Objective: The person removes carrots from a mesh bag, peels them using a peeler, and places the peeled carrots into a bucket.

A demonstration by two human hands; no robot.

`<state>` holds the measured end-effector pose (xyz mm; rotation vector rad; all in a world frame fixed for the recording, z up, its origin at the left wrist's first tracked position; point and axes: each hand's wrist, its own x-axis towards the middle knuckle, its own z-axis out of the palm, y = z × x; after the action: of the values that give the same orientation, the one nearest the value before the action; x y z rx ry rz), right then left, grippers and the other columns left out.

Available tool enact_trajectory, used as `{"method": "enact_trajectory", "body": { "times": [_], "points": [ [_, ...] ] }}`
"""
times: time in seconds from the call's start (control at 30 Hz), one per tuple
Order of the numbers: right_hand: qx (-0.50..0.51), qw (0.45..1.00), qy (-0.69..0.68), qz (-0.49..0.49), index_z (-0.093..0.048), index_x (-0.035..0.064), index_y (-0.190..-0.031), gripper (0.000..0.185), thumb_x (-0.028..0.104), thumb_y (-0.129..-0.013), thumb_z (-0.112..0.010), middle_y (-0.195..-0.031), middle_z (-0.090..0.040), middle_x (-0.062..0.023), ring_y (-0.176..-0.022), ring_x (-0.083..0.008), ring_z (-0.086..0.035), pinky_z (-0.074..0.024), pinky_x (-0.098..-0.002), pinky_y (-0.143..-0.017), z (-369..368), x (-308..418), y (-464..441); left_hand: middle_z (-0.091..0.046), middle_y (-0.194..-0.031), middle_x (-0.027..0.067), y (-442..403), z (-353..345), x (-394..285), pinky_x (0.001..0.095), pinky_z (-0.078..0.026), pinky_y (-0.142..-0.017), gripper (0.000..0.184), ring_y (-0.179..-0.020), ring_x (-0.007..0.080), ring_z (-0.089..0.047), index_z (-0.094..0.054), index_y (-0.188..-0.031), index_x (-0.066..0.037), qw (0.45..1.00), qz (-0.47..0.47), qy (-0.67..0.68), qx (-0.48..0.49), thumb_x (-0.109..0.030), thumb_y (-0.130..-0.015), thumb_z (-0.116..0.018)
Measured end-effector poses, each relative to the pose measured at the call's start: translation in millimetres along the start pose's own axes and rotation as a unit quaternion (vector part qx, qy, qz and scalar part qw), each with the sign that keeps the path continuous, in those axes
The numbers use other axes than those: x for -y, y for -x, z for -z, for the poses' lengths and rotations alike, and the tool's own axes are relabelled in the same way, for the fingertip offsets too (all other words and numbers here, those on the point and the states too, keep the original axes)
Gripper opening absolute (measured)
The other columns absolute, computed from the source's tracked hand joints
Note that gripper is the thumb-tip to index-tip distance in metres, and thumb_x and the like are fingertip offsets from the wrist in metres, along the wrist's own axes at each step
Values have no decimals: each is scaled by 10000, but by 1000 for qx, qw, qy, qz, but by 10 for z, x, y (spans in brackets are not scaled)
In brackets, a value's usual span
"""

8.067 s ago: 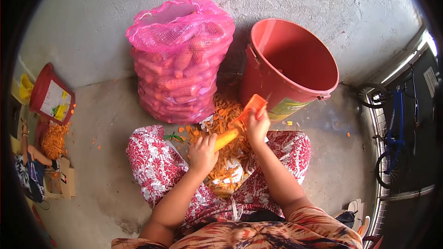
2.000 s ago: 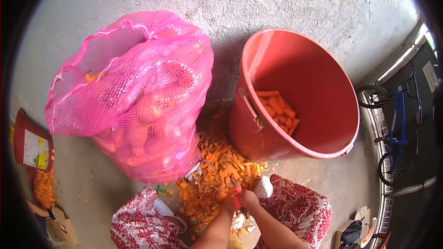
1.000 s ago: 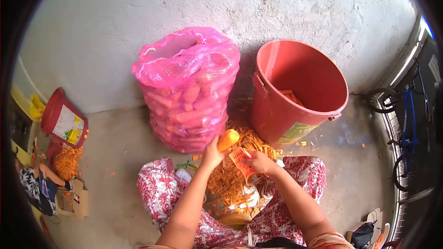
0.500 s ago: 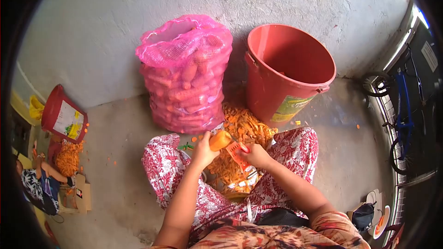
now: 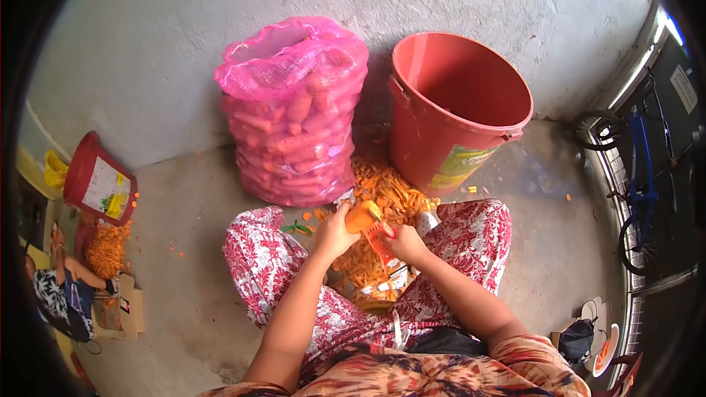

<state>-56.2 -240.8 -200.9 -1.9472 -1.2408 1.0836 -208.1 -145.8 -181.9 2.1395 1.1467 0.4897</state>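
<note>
My left hand (image 5: 335, 235) is closed around a thick orange carrot (image 5: 361, 216), which points up and to the right. In my right hand (image 5: 406, 244) is a peeler with a flat red-orange body (image 5: 379, 242), held close against the carrot's right end. Whether its blade touches the carrot I cannot tell. Below both hands, between my legs, lies a heap of orange peelings (image 5: 360, 268). More peelings (image 5: 386, 184) spread up towards the bucket.
A pink mesh sack (image 5: 294, 125) full of carrots stands by the wall, beside a large red bucket (image 5: 448, 117). At far left another person (image 5: 66, 287) sits near a red bucket (image 5: 101, 180) and peelings. A blue bicycle (image 5: 641, 169) is at right.
The carrot and my left hand have shifted a little right and up. My right hand has moved slightly, bringing peeler and carrot closer together. The view has tilted slightly.
</note>
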Motion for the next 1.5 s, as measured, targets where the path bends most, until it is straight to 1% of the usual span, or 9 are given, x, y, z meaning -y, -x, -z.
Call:
{"method": "enact_trajectory", "body": {
  "times": [0.33, 0.53, 0.63, 0.93, 1.03, 1.13, 1.23, 1.37, 1.5],
  "points": [
    [48, 997, 48, 42, -596, 74, -826, 267, 322, -741, -546, -724, -580, -192, -713, -329, -574, -448, -383, -629, -73, -250, -152, -589, -778, 155, -9, 42, 32, 416, -449, -615, 432, -735, 339, -564, -491, -961, -97, 997, -61, -46, 11, -233, -594, -674],
    [85, 993, 70, 39, -584, 44, -799, 313, 349, -747, -533, -720, -574, -204, -709, -340, -567, -441, -395, -623, -78, -367, -274, -581, -843, 200, -4, -31, 222, 387, -457, -673, 560, -796, 336, -568, -484, -1056, -48, 988, -16, 85, 127, -200, -555, -682],
    [75, 989, 106, 64, -568, 17, -753, 387, 397, -762, -492, -712, -565, -227, -716, -376, -548, -433, -416, -627, -287, -585, -341, -578, -880, 209, -4, 151, -10, 352, -454, -711, 605, -830, 308, -574, -474, -1094, -24, 980, 18, -123, 155, -177, -548, -684],
    [121, 978, 158, 67, -561, 41, -815, 309, 341, -771, -504, -690, -545, -202, -660, -338, -546, -425, -376, -593, -219, -599, -397, -597, -904, 110, -26, -52, 419, 312, -460, -688, 597, -735, 228, -588, -439, -1134, 0, 949, -15, 202, 243, -64, -581, -656],
    [109, 987, 93, 74, -568, 14, -705, 408, 411, -757, -486, -685, -563, -217, -693, -369, -550, -428, -417, -621, -270, -657, -410, -576, -830, 65, 32, 92, 98, 297, -451, -637, 507, -696, 163, -556, -473, -1058, 7, 981, 1, -52, 188, -69, -589, -653],
    [131, 982, 135, 15, -590, 16, -714, 420, 422, -751, -490, -694, -570, -215, -701, -358, -561, -437, -406, -623, -208, -574, -402, -552, -750, 52, -5, 108, 162, 285, -444, -576, 435, -635, 134, -539, -483, -1005, -6, 888, 118, 306, 321, -47, -605, -648],
    [147, 972, 173, 55, -611, 22, -758, 404, 408, -742, -497, -720, -581, -216, -718, -347, -573, -450, -391, -630, -399, -886, -541, -532, -715, 33, 33, 250, -76, 260, -420, -533, 371, -586, 113, -513, -490, -947, -33, 671, 46, 521, 526, -9, -610, -644],
    [196, 951, 237, -14, -625, 26, -780, 346, 346, -715, -512, -773, -604, -182, -764, -311, -588, -458, -367, -666, -387, -626, -382, -532, -760, 35, -95, 82, 172, 251, -434, -572, 401, -600, 109, -516, -468, -1012, -23, 799, 76, 460, 379, -38, -651, -642],
    [288, 912, 289, 32, -642, 119, -802, 357, 418, -760, -453, -772, -607, -164, -752, -297, -589, -454, -381, -663, -520, -843, -384, -520, -807, 52, -143, 111, 30, 264, -449, -596, 456, -629, 125, -533, -428, -1069, -10, 843, 114, 370, 375, -39, -671, -649]
  ]
}}
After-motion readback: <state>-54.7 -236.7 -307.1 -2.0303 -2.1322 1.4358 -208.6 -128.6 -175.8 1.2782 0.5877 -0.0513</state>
